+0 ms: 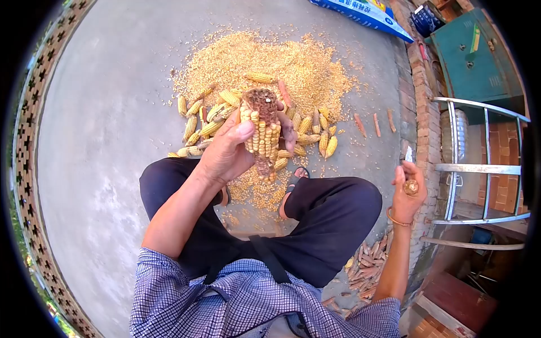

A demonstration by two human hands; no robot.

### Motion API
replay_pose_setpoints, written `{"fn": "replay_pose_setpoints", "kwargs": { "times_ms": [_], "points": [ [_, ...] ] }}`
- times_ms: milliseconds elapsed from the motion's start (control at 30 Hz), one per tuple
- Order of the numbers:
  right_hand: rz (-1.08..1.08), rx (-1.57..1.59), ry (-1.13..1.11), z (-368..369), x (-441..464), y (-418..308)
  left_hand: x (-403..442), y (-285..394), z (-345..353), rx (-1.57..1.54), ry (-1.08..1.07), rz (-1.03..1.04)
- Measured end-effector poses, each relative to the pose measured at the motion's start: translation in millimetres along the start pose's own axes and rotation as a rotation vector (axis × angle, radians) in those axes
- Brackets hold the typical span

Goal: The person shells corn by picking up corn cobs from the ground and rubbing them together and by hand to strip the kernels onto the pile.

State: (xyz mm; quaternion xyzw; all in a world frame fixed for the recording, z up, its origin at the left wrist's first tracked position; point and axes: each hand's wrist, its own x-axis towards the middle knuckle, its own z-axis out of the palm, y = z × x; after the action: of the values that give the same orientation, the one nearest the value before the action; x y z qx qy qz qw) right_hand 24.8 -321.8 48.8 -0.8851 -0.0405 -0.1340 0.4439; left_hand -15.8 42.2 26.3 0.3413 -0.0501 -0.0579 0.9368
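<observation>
My left hand [230,147] is wrapped round a partly shelled corn cob [264,135], held up over my lap. Its upper end is bare and dark reddish brown, while rows of pale yellow kernels stay on the middle. Out to the right, my right hand [408,194] is closed on a hand tool with a rounded, wood-coloured handle end [411,187]. A short whitish tip [408,153] shows beyond the fingers; the tool's exact kind is unclear. Below the held cob, several unshelled corn ears [211,127] lie between my feet and a wide heap of loose kernels [270,62].
Stripped cobs [369,265] are piled beside my right hip, and a few lie [376,125] on the concrete floor [107,141]. A blue sack [360,16] is at the far edge. Along the right stand a brick edge [426,129], a metal ladder-like frame [479,168] and a green cabinet [470,62].
</observation>
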Motion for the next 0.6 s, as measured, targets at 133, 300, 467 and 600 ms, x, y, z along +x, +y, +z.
{"fn": "replay_pose_setpoints", "kwargs": {
  "times_ms": [133, 300, 467, 600],
  "points": [
    [-0.164, 0.367, -0.599, 95.9, -6.7, -105.7, 3.1, 2.6, -3.5, -0.043, 0.087, 0.072],
    [-0.171, 0.438, -0.63, 183.6, -26.2, -129.6, 2.5, 9.8, -6.4, 0.071, 0.243, 0.119],
    [-0.122, 0.416, -0.621, 203.4, -33.6, -113.4, 4.3, 2.5, -8.9, 0.453, 0.382, 0.137],
    [0.24, 0.705, -0.762, 204.7, -33.8, -92.6, 1.3, 4.3, -4.8, 0.527, 0.404, 0.116]
  ]
}}
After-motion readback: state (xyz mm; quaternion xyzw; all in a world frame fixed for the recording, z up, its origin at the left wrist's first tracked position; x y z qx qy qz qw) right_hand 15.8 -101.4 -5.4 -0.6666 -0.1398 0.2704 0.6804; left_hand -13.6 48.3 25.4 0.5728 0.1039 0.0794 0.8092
